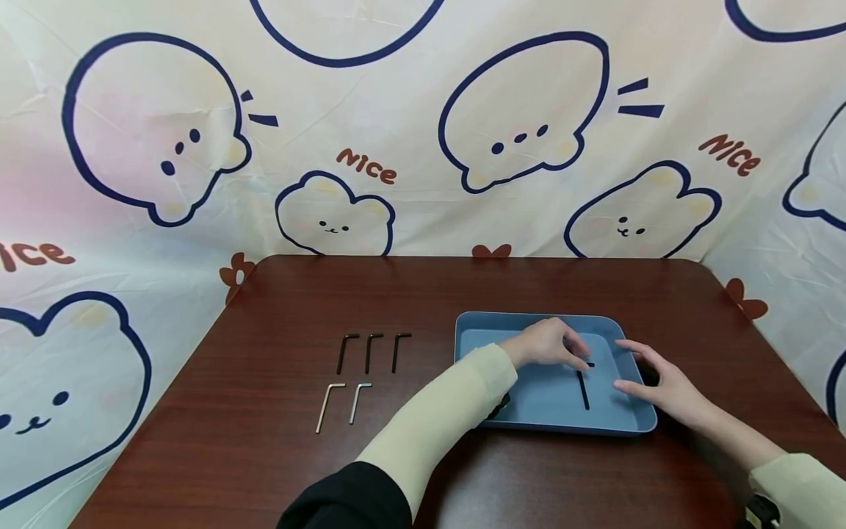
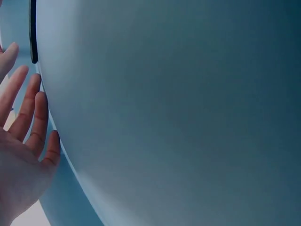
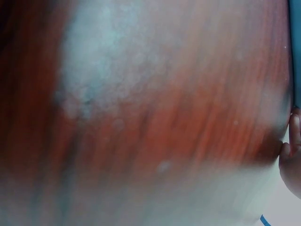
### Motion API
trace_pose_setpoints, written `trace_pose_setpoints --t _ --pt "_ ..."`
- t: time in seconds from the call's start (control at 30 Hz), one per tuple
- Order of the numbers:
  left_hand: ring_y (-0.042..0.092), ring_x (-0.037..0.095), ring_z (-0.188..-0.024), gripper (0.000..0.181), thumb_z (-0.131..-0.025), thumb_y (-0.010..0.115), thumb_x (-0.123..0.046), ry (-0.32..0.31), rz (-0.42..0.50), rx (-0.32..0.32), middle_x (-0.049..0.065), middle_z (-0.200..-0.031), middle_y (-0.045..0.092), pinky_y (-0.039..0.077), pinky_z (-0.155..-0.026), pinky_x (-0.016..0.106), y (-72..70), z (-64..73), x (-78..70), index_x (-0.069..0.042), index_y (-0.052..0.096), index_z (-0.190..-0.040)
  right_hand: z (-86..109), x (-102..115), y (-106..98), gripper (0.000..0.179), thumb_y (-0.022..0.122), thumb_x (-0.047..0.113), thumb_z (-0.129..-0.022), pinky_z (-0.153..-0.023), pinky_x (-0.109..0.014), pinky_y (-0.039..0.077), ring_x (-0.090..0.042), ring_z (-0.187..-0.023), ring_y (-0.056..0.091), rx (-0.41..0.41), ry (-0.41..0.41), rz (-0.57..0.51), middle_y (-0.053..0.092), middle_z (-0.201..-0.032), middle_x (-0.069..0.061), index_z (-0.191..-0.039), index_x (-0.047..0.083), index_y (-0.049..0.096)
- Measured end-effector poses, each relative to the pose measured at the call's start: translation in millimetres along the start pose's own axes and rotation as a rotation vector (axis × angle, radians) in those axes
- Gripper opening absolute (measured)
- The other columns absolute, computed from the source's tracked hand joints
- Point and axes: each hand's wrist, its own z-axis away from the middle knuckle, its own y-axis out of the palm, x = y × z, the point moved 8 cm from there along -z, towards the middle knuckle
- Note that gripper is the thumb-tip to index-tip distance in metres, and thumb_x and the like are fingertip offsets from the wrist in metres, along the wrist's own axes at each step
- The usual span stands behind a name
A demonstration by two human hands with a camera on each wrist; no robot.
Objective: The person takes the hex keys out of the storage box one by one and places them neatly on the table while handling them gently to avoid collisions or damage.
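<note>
A black hex key (image 1: 584,389) lies in the blue tray (image 1: 489,330), its long arm pointing toward the near side. Over its bent end is my left hand (image 1: 547,341), thumb and fingertips close to the bend. In the left wrist view the fingers of the left hand (image 2: 28,136) look extended, with the hex key (image 2: 33,33) just beyond their tips. My right hand (image 1: 670,388) is at the tray's right rim, fingers and thumb spread over it. Only part of the right hand (image 3: 292,155) enters the right wrist view, beside the tray edge.
On the brown table (image 1: 264,441), left of the tray, three black hex keys (image 1: 369,354) form a row. Nearer are two lighter ones, one brassy (image 1: 324,408) and one silvery (image 1: 355,404). A printed cloth (image 1: 423,110) hangs behind the table.
</note>
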Motion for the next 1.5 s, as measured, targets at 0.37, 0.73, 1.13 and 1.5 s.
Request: trace_pose_setpoints --t 0.37,0.73,1.13,1.5 --pt "0.054 -0.003 -0.072 0.016 -0.084 0.078 -0.026 -0.008 -0.058 0.023 -0.019 -0.075 0.062 0.042 -0.064 0.011 6.0 -3.7 1.6 -0.020 0.079 -0.098 -0.4 -1.1 0.9 0.073 0.069 0.024 -0.092 -0.089 -0.076 0.027 -0.053 -0.123 0.030 0.000 0.013 0.003 0.028 -0.143 -0.035 -0.148 0.003 0.028" --pt "0.055 0.001 -0.072 0.005 -0.083 0.079 -0.021 -0.072 -0.040 0.031 -0.015 -0.072 0.064 0.042 -0.064 0.014 7.0 -1.0 3.9 -0.018 0.078 -0.087 1.2 -0.8 2.1 0.072 0.069 0.022 -0.091 -0.089 -0.076 0.027 -0.053 -0.123 0.030 -0.001 0.003 -0.006 0.027 -0.144 -0.034 -0.148 0.003 0.029" --pt "0.055 -0.001 -0.074 0.004 -0.087 0.075 -0.020 -0.057 -0.046 0.045 -0.016 -0.073 0.064 0.041 -0.065 0.014 6.4 -0.1 4.2 -0.019 0.079 -0.086 0.7 0.5 1.0 0.072 0.069 0.022 -0.091 -0.089 -0.075 0.029 -0.053 -0.123 0.031 -0.004 -0.012 0.000 0.028 -0.144 -0.034 -0.148 0.003 0.029" --pt "0.055 0.000 -0.074 0.005 -0.088 0.074 -0.018 -0.024 -0.029 0.055 -0.015 -0.075 0.065 0.042 -0.065 0.014 -0.9 -0.3 4.5 -0.016 0.078 -0.087 0.0 -0.8 1.1 0.072 0.069 0.023 -0.091 -0.089 -0.075 0.030 -0.052 -0.122 0.032 -0.001 -0.002 0.006 0.028 -0.143 -0.035 -0.148 0.003 0.029"
